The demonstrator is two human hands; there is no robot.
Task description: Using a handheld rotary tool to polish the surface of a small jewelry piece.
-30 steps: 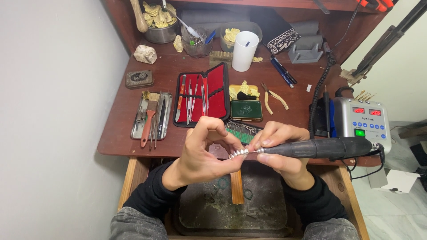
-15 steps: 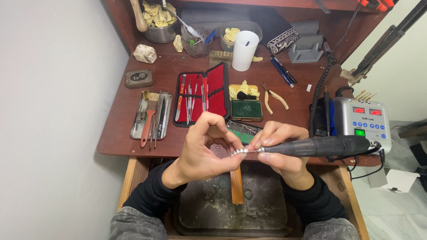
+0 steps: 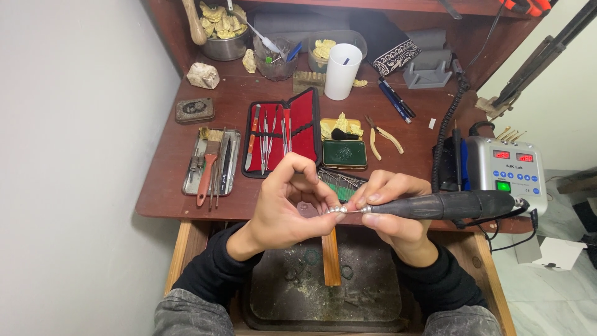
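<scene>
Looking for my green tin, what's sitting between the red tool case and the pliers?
In the head view, the green tin lies between the red tool case and the pliers, with yellow bits just behind it.

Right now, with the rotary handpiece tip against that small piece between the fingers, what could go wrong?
1. The left hand pinches the small pale piece right at the handpiece tip; a slip could nick the fingertips.
2. The piece is held over the open drawer tray; if dropped, it may get lost in the debris there.
3. The handpiece cord runs beside the control box; a tug might jerk the tool.
</scene>
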